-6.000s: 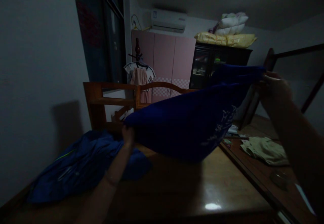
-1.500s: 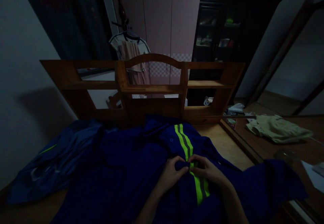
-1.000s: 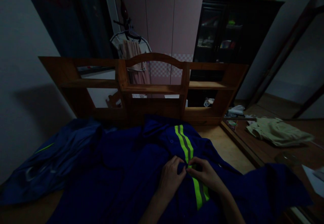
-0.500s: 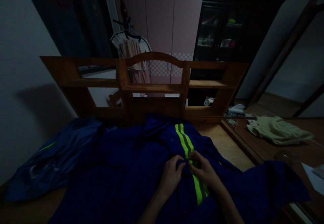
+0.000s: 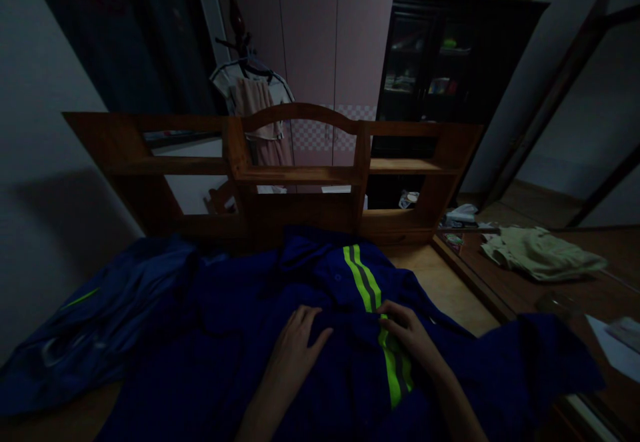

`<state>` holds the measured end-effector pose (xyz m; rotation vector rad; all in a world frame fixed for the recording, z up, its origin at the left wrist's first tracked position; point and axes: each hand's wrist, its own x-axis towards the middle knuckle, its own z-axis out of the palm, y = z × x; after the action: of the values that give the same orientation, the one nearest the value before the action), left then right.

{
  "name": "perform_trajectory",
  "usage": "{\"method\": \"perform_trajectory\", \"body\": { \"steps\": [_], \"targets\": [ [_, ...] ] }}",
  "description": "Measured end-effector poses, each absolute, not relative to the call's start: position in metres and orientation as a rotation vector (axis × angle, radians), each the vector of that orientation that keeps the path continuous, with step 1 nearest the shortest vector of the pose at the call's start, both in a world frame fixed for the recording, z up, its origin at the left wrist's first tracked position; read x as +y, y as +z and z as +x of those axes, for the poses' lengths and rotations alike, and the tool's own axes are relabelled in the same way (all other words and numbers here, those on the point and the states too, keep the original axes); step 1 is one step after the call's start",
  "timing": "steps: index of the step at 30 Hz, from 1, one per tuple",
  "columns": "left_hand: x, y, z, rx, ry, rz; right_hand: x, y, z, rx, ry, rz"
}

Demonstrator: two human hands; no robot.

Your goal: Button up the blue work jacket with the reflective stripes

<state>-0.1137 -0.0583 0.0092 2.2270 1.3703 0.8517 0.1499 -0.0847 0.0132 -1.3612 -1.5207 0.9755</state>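
Note:
A dark blue work jacket (image 5: 240, 342) with a yellow-green and grey reflective stripe (image 5: 364, 279) lies spread out in front of me. My left hand (image 5: 293, 345) is over its front, left of the stripe, thumb and fingers apart and nothing held. On the stripe, at the jacket's front opening, my right hand (image 5: 411, 335) touches the cloth with its fingertips. A small gap shows between its thumb and index finger. A round button (image 5: 338, 278) shows on the cloth above my hands. The dim light hides the finer folds.
Another crumpled blue garment (image 5: 115, 315) lies at the left by the wall. A wooden headboard with shelves (image 5: 300, 174) rises behind the jacket. On the right, a brown surface (image 5: 540, 302) bears a pale green cloth (image 5: 543, 253) and papers (image 5: 613, 345).
My left hand has let go of the jacket's front and moved left, its fingers opening. My right hand stays by the stripe, its fingers loosened. The view has shifted slightly.

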Motion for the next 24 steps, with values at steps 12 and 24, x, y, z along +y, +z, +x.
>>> {"method": "perform_trajectory", "body": {
  "steps": [12, 24],
  "targets": [
    [-0.059, -0.01, -0.131, 1.454, 0.994, 2.027, -0.087, 0.054, 0.12, -1.676, 0.615, -1.413],
    [-0.061, -0.007, -0.134, 1.441, 1.078, 2.02, -0.066, 0.034, 0.03, -2.015, 0.122, -1.495]
  ]
}}
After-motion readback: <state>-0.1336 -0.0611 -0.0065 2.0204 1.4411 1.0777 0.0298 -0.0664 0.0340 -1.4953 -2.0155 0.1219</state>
